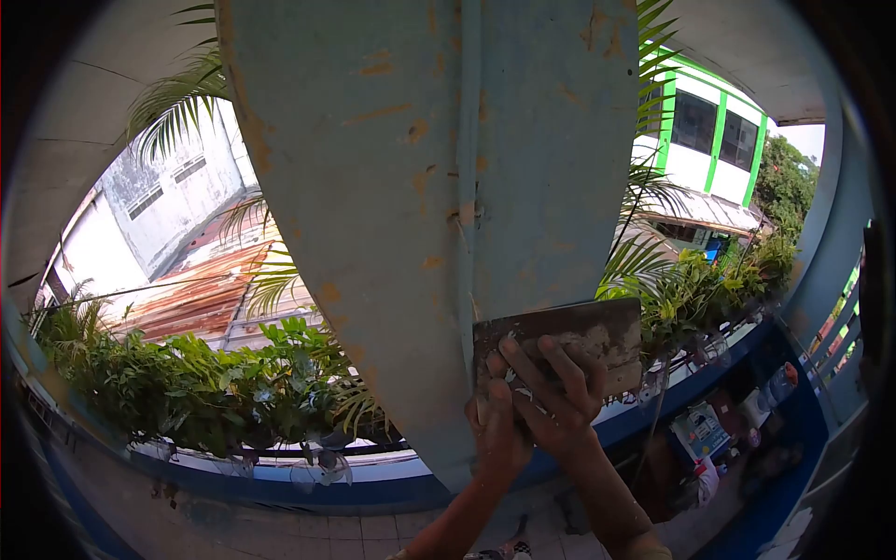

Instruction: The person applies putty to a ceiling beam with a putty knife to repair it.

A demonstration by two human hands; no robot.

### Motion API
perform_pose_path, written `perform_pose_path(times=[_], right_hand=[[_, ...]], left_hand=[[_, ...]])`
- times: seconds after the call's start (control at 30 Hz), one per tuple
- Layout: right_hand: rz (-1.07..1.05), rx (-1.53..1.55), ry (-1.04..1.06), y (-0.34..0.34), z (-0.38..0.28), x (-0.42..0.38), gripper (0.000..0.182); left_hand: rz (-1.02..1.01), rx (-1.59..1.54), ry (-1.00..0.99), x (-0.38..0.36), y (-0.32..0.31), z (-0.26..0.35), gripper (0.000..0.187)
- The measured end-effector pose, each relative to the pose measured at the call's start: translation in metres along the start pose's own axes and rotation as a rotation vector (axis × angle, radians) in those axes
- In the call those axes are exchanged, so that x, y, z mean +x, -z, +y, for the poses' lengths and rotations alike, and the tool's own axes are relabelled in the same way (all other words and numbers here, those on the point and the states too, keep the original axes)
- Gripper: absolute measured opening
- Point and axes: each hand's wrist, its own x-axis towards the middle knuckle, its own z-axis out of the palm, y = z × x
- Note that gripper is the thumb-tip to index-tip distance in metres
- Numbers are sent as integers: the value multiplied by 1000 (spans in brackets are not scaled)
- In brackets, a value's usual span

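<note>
A dusty brown rectangular sheet, which looks like sandpaper (611, 327), lies against the lower right part of a pale blue-grey pillar (551, 187). My right hand (565, 392) presses on the sheet's face, its fingers stretched upward and slightly bent. Beside it, my left hand (504, 431) grips the sheet's lower left corner, thumb up; some of its fingers are hidden. Bare yellowish patches mark the pillar's paint, and a thin vertical conduit (469, 140) runs down its middle, just left of the sheet.
Leafy potted plants (233, 383) line the railing on both sides of the pillar. Bottles, a blue box (700, 431) and other items stand at the lower right. Below is a tiled floor (345, 527). Outside are a rusty roof (205, 289) and a green-trimmed building (709, 121).
</note>
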Motion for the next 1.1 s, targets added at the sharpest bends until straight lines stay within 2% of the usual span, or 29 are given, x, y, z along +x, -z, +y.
perform_pose_path(times=[0.03, 0.1, 0.13, 0.2, 0.27, 0.4, 0.63, 0.7, 0.8, 0.93, 1.03, 1.1], right_hand=[[-1, 14, -5, 3, 4, 11, 11], [9, 27, 7, 3, 6, 13, 10], [5, 22, 0, 2, 4, 8, 10], [13, 15, -10, -3, 1, -2, 10], [33, 1, -18, -7, 3, -9, 10], [124, 30, -26, 0, 14, 51, 15], [67, 41, -22, 7, 11, 32, 13], [90, 29, -9, 10, 17, 56, 13], [106, 19, -8, 14, 17, 61, 11], [84, 20, -20, 10, 14, 46, 8], [135, 27, -3, 17, 21, 81, 9], [138, 6, 11, 20, 22, 80, 10]], left_hand=[[3, -1, 1, 1, 1, -2, 51], [-9, 249, -26, 8, 7, -7, 52], [-17, 249, -34, 6, 7, -8, 52], [-41, 25, -20, 0, 9, -5, 53], [-9, 6, -13, 6, 2, -5, 53], [-15, -6, 65, 39, -31, 31, 53], [57, -27, -13, 22, -32, 16, 55], [-21, -89, 9, 35, -41, 25, 55], [14, -127, 25, 40, -43, 27, 54], [58, -77, 21, 30, -36, 19, 53], [-49, 90, -55, 45, -43, 28, 52], [48, -159, 44, 52, -57, 38, 50]])
